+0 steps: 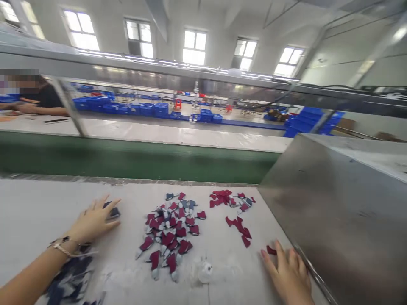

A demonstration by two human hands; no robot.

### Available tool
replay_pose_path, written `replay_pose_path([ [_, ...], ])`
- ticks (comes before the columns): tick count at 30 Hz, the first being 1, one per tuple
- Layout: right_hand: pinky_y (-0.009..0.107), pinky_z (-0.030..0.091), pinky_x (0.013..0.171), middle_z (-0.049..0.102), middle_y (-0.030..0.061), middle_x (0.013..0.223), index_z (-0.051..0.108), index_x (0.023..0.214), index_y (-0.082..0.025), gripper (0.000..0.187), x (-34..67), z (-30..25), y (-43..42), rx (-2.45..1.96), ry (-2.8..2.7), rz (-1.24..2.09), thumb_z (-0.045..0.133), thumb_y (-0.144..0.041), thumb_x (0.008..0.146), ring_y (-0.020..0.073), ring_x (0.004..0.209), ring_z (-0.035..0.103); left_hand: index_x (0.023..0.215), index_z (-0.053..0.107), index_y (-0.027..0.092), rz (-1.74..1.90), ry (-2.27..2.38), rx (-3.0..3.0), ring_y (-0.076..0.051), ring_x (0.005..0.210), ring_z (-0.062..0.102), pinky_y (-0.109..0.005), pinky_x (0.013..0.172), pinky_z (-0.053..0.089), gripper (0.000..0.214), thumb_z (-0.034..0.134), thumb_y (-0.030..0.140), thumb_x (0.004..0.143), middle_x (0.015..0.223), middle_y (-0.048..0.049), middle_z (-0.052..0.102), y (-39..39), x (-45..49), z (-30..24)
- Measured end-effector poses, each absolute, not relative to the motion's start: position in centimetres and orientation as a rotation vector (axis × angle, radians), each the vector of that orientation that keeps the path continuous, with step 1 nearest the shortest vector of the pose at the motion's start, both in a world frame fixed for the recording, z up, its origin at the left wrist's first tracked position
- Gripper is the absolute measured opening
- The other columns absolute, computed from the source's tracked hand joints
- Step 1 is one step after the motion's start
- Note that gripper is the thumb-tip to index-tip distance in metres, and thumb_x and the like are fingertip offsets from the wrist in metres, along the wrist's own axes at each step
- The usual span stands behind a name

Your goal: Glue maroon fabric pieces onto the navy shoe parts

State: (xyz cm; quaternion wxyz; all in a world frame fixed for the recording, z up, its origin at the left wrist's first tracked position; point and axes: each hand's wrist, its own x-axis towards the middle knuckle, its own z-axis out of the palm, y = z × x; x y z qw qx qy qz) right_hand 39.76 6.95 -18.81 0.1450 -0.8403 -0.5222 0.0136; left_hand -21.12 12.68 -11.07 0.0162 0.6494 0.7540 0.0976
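Observation:
My left hand (93, 222) reaches across the white table with its fingers spread. Dark navy pieces (112, 211) lie under and between its thumb and fingertips; whether they are touched I cannot tell. On the right, my right hand (289, 273) rests low by the metal box, fingers apart. A small maroon cut piece (271, 250) lies at its thumb and index fingertips. Between the hands spreads a pile of small maroon-and-grey pieces (171, 231). Loose maroon pieces (240, 231) form a short row nearer my right hand, with another maroon cluster (220, 198) behind them.
A small white bottle-like object (205, 271) stands at the table's front middle. Dark navy pieces (71, 277) lie heaped below my left forearm. A metal box (343, 212) bounds the right side, a green ledge (143, 163) the back. Another person (47, 95) sits far left.

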Motion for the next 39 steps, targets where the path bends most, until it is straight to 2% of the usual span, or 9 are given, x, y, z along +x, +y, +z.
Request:
replay_pose_path([
  [4,0.063,0.031,0.112,0.042,0.0268,0.151,0.048,0.146,-0.011,0.085,40.2,-19.1,5.7,-2.516,-1.427,0.109,0.035,-0.067,0.085,0.0514,0.143,0.034,0.141,0.057,0.028,0.126,2.140,2.107,-0.046,0.137,0.048,-0.060,0.101,0.045,0.061,0.059,0.050,0.084,0.151,-0.0161,0.052,16.1,-23.1,-12.3],
  [12,0.044,0.029,0.120,0.030,0.0102,0.165,0.033,0.158,-0.018,0.075,34.7,-17.6,5.9,-2.277,-1.815,0.339,0.033,-0.061,0.095,0.0287,0.153,0.024,0.137,0.060,0.034,0.111,2.033,2.230,-0.034,0.123,0.064,-0.049,0.100,0.051,0.047,0.044,0.044,0.094,0.146,-0.0069,0.059,14.0,-22.8,-15.7],
  [15,0.049,0.025,0.121,0.030,0.0096,0.165,0.036,0.156,-0.022,0.075,33.6,-16.9,6.8,-2.281,-1.823,0.312,0.037,-0.063,0.093,0.0327,0.153,0.022,0.135,0.064,0.030,0.105,1.922,2.312,-0.040,0.120,0.064,-0.051,0.093,0.054,0.049,0.047,0.048,0.092,0.143,-0.0104,0.061,11.5,-19.6,-14.5],
  [18,0.064,0.016,0.118,0.024,0.0203,0.164,0.039,0.154,-0.015,0.078,34.1,-16.9,7.6,-2.391,-1.672,0.215,0.036,-0.062,0.092,0.0460,0.151,0.014,0.122,0.072,0.029,0.131,1.846,2.321,-0.039,0.112,0.068,-0.053,0.096,0.052,0.042,0.056,0.050,0.089,0.133,-0.0099,0.068,9.5,-17.0,-12.7],
  [22,0.067,0.018,0.116,0.016,0.0256,0.165,0.034,0.155,-0.009,0.083,34.4,-17.5,8.6,-2.392,-1.651,0.239,0.031,-0.063,0.092,0.0488,0.150,0.015,0.122,0.069,0.030,0.417,1.790,2.116,-0.036,0.118,0.065,-0.047,0.100,0.053,0.043,0.062,0.055,0.087,0.140,-0.0084,0.063,7.0,-15.1,-10.5],
  [27,0.058,0.014,0.122,0.014,0.0125,0.169,0.026,0.159,-0.019,0.076,31.4,-16.4,7.3,-2.154,-1.893,0.408,0.023,-0.062,0.097,0.0354,0.155,0.008,0.119,0.065,0.027,1.067,1.608,1.400,-0.032,0.117,0.067,-0.041,0.097,0.058,0.043,0.075,0.045,0.082,0.158,-0.0090,0.043,3.6,-12.2,-9.8],
  [30,0.056,0.016,0.123,0.022,0.0071,0.168,0.025,0.159,-0.028,0.072,28.6,-14.4,4.6,-1.942,-2.041,0.601,0.034,-0.063,0.097,0.0300,0.155,0.015,0.108,0.067,0.023,1.252,1.365,1.028,-0.030,0.108,0.072,-0.039,0.094,0.060,0.041,0.084,0.040,0.074,0.152,-0.0126,0.051,2.0,-9.6,-11.1],
  [34,0.060,0.029,0.118,0.044,0.0113,0.156,0.049,0.144,-0.029,0.061,24.7,-12.6,2.3,-1.405,-2.111,1.165,0.066,-0.052,0.090,0.0333,0.147,0.035,0.103,0.065,0.026,1.356,1.084,0.750,-0.026,0.101,0.074,-0.037,0.092,0.060,0.043,0.087,0.043,0.070,0.126,-0.0100,0.070,0.7,-6.1,-12.5],
  [39,0.055,0.038,0.115,0.058,0.0119,0.143,0.056,0.133,-0.024,0.036,21.9,-13.1,3.1,-1.256,-2.033,1.284,0.051,-0.035,0.099,0.0286,0.135,0.051,0.120,0.063,0.032,1.292,0.803,0.635,-0.018,0.105,0.070,-0.027,0.093,0.057,0.059,0.090,0.027,0.068,0.111,-0.0028,0.071,0.5,-3.8,-11.7],
])
